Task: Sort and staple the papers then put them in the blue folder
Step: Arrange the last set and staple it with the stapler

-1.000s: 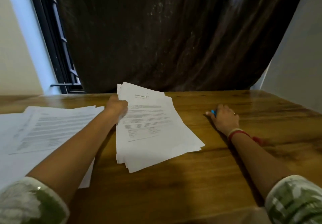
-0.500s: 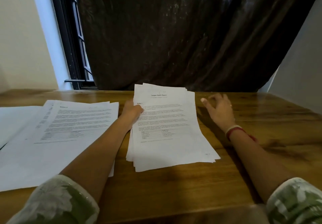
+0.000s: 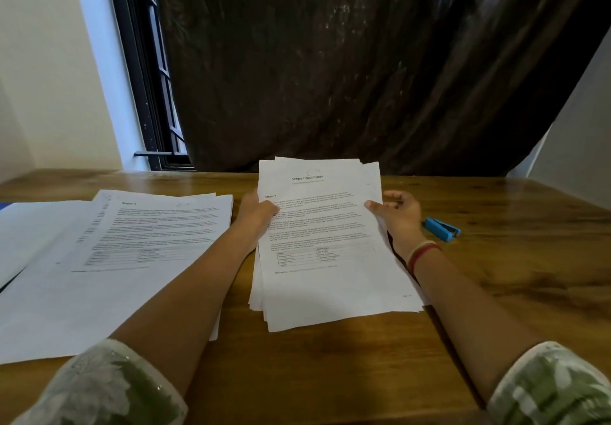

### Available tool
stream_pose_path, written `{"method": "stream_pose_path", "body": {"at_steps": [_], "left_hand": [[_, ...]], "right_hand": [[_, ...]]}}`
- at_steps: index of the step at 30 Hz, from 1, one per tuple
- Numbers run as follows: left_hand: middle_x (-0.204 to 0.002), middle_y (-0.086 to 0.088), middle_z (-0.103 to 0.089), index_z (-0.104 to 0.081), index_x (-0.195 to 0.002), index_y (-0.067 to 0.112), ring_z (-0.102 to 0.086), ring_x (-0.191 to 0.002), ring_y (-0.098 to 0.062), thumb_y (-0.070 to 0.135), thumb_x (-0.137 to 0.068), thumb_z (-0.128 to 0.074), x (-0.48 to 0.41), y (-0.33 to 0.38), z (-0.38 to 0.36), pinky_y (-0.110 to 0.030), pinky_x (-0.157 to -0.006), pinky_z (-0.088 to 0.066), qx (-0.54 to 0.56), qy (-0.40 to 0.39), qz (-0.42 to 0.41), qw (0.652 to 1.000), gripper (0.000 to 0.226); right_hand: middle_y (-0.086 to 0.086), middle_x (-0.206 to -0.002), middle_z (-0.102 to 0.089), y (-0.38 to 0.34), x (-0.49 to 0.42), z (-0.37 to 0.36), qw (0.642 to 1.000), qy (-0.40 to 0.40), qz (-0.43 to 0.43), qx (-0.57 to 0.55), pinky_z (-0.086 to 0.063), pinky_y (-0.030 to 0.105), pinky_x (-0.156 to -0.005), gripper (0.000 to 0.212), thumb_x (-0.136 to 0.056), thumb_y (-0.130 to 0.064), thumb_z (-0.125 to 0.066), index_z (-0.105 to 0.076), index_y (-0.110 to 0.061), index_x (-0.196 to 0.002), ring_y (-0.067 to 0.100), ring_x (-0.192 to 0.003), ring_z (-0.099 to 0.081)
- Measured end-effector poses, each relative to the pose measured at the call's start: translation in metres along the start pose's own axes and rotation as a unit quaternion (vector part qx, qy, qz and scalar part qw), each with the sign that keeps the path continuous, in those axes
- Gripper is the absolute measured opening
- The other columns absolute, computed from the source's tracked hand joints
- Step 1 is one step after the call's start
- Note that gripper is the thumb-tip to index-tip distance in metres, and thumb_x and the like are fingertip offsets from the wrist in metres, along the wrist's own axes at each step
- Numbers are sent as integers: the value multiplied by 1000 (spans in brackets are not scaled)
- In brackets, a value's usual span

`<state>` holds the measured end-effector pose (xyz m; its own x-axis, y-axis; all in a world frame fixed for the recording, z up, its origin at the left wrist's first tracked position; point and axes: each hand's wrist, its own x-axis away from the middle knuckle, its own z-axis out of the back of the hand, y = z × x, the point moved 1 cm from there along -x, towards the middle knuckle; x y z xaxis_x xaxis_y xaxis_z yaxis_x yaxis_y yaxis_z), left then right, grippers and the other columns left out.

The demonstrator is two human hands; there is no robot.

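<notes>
A loose stack of printed papers [image 3: 324, 246], topped by a page headed "Sample Health Report", lies in the middle of the wooden table [image 3: 512, 292]. My left hand [image 3: 256, 209] grips its left edge, thumb on top. My right hand [image 3: 396, 213] grips its right edge, thumb on the page. A small blue stapler [image 3: 441, 229] lies on the table just right of my right hand, untouched. A second spread of printed papers [image 3: 132, 233] lies to the left. A sliver of blue [image 3: 5, 207] shows at the far left edge; I cannot tell what it is.
A dark curtain [image 3: 363, 61] hangs behind the table's far edge. A black window frame [image 3: 145, 94] stands at the back left. A pale wall [image 3: 575, 160] borders the table on the right.
My right hand left the blue stapler and moved left to take the stack's right edge. The stack has been turned straighter in front of me. My left hand kept its hold.
</notes>
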<state>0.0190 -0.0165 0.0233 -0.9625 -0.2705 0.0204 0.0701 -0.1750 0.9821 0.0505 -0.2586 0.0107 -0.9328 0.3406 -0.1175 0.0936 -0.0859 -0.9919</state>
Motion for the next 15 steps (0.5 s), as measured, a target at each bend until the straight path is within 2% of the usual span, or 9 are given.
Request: {"method": "stream_pose_path", "body": {"at_steps": [2,5,8,10,13,15], "left_hand": [[-112,-2,-62,-54,-124,14,-61,-76,-15,10,-96,-55,-3,-2,-1,-20,-54,-40,-12,4,3,1000,28],[-113,-2,-63,-54,-123,16,-61,-77,-15,12,-96,-56,-5,-4,-1,-19,-53,-40,-23,8,-1,1000,27],[-111,-2,-64,-55,-120,17,-62,-76,-15,13,-96,-56,-8,-6,-1,-19,-51,-40,-27,9,-2,1000,25],[-109,-1,-65,-56,-118,17,-63,-78,-16,14,-95,-57,-8,-9,-2,-19,-51,-41,-27,7,1,1000,23],[-115,2,-64,-53,-125,21,-64,-82,-15,17,-93,-60,-8,-13,-6,-16,-52,-42,-35,30,-36,998,33],[-120,8,-58,-41,-136,24,-58,-81,-9,17,-94,-60,-5,-13,-8,-12,-52,-39,-57,76,-83,992,47]], "right_hand": [[3,-96,-70,3,0,-1,1000,3,-3,1,-57,33,-79,31,-75,-19,-83,-59,-23,-93,24,-89,-69],[0,-93,-70,0,6,-2,1000,-24,-4,-1,-57,31,-74,35,-75,-24,-84,-58,-22,-99,21,-85,-69],[-6,-91,-65,-2,11,-3,999,-54,8,5,-51,23,-64,35,-79,-15,-80,-53,-20,-101,13,-81,-65],[-6,-90,-63,-2,11,-3,999,-44,3,12,-52,24,-65,33,-80,-12,-78,-52,-21,-98,14,-82,-63],[-2,-94,-65,0,12,-5,999,-29,-7,12,-58,34,-78,32,-79,-12,-79,-52,-26,-90,21,-88,-66],[-2,-89,-64,1,10,-6,1000,-11,-11,9,-55,28,-71,29,-80,-11,-78,-53,-24,-89,19,-83,-64]]}}
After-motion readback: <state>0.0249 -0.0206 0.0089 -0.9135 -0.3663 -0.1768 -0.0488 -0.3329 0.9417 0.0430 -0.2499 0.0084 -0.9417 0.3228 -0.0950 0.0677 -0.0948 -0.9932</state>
